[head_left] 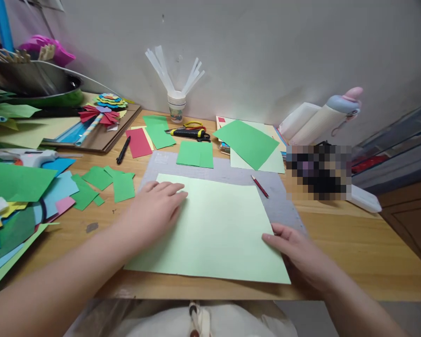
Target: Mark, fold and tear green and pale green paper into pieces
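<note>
A large pale green sheet of paper [217, 229] lies before me, partly over a grey cutting mat [287, 201]. My left hand [161, 206] rests on the sheet's upper left part, fingers stretched out. At the right edge, my right hand [291, 245] pinches the paper, thumb on top and fingers partly hidden beneath. A dark red pencil [259, 186] lies on the mat beyond the sheet's upper right corner. Small green paper pieces [195, 154] sit at the mat's far edge.
Cut green scraps [123, 186], a black pen [123, 150] and a glue gun [24, 157] lie to the left. Behind are a yellow-black utility knife [191, 134], a paper cup [176, 108] of white strips, and a green sheet [247, 142]. A bottle [324, 119] stands at right.
</note>
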`<state>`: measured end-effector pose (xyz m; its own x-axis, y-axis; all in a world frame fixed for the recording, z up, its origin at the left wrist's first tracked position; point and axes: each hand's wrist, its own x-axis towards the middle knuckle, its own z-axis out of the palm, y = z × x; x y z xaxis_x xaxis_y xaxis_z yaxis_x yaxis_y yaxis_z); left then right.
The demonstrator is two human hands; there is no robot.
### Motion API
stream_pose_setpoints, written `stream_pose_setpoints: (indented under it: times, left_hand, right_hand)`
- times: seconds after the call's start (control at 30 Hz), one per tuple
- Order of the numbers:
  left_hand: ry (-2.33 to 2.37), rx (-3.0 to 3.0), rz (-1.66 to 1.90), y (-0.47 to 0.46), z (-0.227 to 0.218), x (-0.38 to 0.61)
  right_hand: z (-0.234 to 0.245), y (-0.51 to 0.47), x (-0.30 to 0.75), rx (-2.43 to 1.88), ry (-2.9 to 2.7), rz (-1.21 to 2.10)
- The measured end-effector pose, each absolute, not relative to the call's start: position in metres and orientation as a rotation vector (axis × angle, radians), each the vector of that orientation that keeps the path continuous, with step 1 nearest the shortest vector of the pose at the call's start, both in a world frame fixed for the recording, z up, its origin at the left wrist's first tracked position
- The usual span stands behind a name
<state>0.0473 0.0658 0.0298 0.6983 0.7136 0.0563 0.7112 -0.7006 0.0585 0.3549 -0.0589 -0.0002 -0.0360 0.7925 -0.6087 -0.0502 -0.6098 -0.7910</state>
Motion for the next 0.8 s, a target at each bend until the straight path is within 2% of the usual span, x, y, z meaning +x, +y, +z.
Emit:
stream_pose_setpoints:
  times: [0.1,0.3,0.53,0.8]
  left_hand:
    - [1.295,2.837,0.000,0.073,0.022,0.063]
    - [1.402,2.831,0.124,0.096,0.000,0.066]
    - [1.443,2.780,0.189,0.097,-0.009,0.067]
    - [1.444,2.765,0.199,0.097,-0.010,0.069]
  right_hand:
    - [0.002,-0.051,0.362,-1.649,-0.852,1.654]
    - [0.004,0.011,0.369,-1.637,-0.851,1.205]
    - [-0.010,0.046,0.372,-1.805,-1.213,0.956]
    - [-0.009,0.048,0.373,-1.895,-1.322,0.942]
